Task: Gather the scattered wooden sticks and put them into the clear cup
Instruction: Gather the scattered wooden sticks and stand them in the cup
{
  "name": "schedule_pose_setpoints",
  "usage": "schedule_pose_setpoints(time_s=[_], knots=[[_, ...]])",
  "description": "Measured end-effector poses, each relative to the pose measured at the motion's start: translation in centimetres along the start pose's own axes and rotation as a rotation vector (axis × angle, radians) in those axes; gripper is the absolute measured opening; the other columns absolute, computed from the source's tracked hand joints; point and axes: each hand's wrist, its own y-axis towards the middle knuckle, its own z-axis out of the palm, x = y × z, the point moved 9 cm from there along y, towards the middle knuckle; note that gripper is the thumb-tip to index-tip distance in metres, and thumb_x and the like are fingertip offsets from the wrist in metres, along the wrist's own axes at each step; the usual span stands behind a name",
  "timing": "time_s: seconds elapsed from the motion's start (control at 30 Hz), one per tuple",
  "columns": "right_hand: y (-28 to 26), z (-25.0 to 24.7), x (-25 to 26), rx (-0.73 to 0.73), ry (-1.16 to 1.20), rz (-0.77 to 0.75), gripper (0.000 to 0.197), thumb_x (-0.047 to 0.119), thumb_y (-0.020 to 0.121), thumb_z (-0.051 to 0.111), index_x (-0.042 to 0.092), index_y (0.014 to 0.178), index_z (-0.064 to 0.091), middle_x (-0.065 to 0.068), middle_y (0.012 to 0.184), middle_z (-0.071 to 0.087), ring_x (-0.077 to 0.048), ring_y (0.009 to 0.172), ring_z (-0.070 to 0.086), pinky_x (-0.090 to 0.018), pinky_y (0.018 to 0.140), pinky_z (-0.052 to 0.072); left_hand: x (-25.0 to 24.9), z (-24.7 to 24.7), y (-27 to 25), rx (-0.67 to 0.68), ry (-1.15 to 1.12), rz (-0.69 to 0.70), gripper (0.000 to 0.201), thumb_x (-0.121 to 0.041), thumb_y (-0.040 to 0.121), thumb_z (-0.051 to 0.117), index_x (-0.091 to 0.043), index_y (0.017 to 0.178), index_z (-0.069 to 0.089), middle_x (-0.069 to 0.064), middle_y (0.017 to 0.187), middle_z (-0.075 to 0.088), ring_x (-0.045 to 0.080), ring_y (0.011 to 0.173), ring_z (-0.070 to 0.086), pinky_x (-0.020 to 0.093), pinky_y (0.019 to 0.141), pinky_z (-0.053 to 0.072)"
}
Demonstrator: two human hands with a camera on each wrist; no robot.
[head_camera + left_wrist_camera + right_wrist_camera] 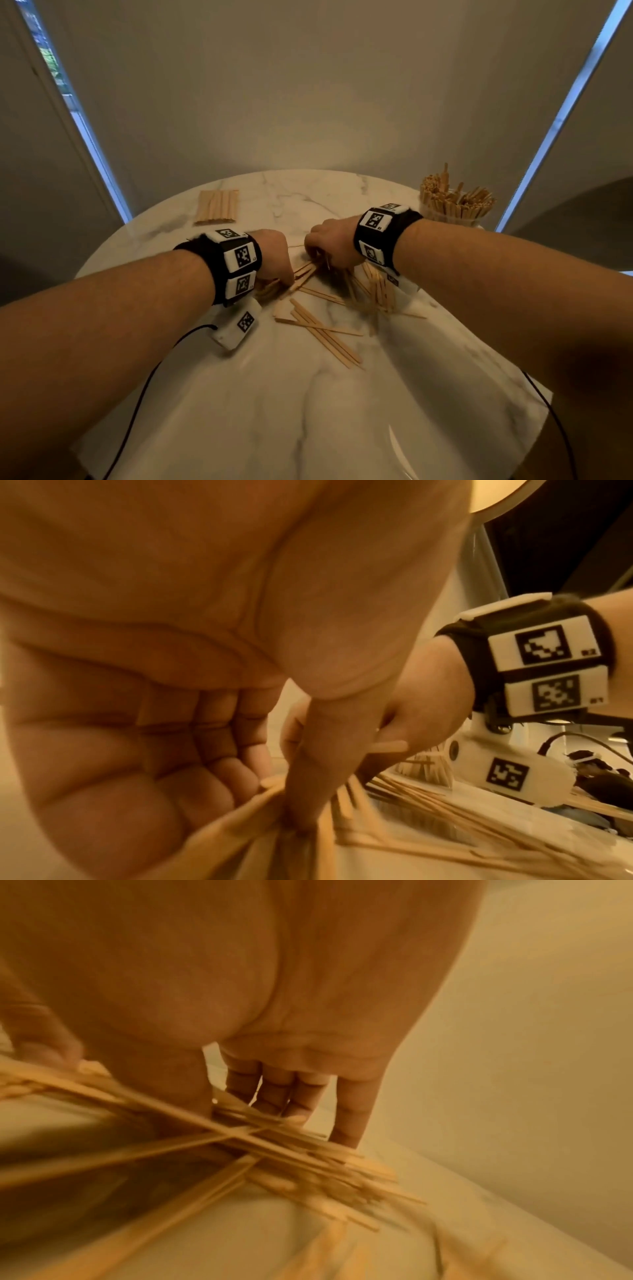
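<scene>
Thin wooden sticks (pixel 325 329) lie crisscrossed in the middle of the round marble table (pixel 308 421). My left hand (pixel 275 260) is down on the left side of the pile; in the left wrist view its thumb and curled fingers (pixel 240 780) pinch a bunch of sticks (pixel 240 821). My right hand (pixel 325 243) is close beside it on the pile's far side, fingers (pixel 274 1096) and thumb closed around several sticks (pixel 291 1145). The clear cup (pixel 452 216) stands at the back right, packed with upright sticks.
A neat flat row of sticks (pixel 217 205) lies at the back left of the table. A wall rises close behind the table's far edge. Black cables (pixel 144 394) trail from both wrist devices over the near table edge.
</scene>
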Motion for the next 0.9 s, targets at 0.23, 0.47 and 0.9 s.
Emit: schedule_pose_setpoints(time_s=[0.23, 0.47, 0.9], knots=[[-0.8, 0.6, 0.7, -0.034, -0.108, -0.045, 0.034, 0.022, 0.103, 0.051, 0.02, 0.137, 0.049, -0.007, 0.134, 0.054, -0.026, 0.119, 0.049, -0.04, 0.095, 0.043, 0.1, -0.4, -1.7, -0.037, -0.012, 0.048, 0.029, -0.033, 0.099, 0.064, -0.013, 0.119, 0.072, 0.01, 0.115, 0.074, 0.027, 0.109, 0.07, 0.037, 0.095, 0.058], [-1.9, -1.5, -0.2, -0.171, -0.035, 0.031, 0.015, 0.029, 0.104, 0.044, 0.031, 0.119, 0.046, -0.003, 0.096, 0.061, -0.022, 0.077, 0.056, -0.035, 0.063, 0.044, 0.6, -2.1, -3.1, -0.083, -0.388, 0.026, 0.04, -0.033, 0.1, 0.044, -0.004, 0.113, 0.068, 0.009, 0.105, 0.075, 0.027, 0.095, 0.071, 0.038, 0.081, 0.057], [-3.9, -3.9, -1.8, -0.322, 0.071, 0.078, 0.025, 0.059, 0.1, 0.05, 0.033, 0.103, 0.052, 0.011, 0.079, 0.056, -0.014, 0.075, 0.052, -0.028, 0.055, 0.031, -1.1, -3.2, -2.8, -0.115, 0.038, 0.209, 0.036, -0.049, 0.107, 0.044, -0.018, 0.11, 0.063, 0.003, 0.1, 0.065, 0.018, 0.087, 0.057, 0.033, 0.076, 0.042]])
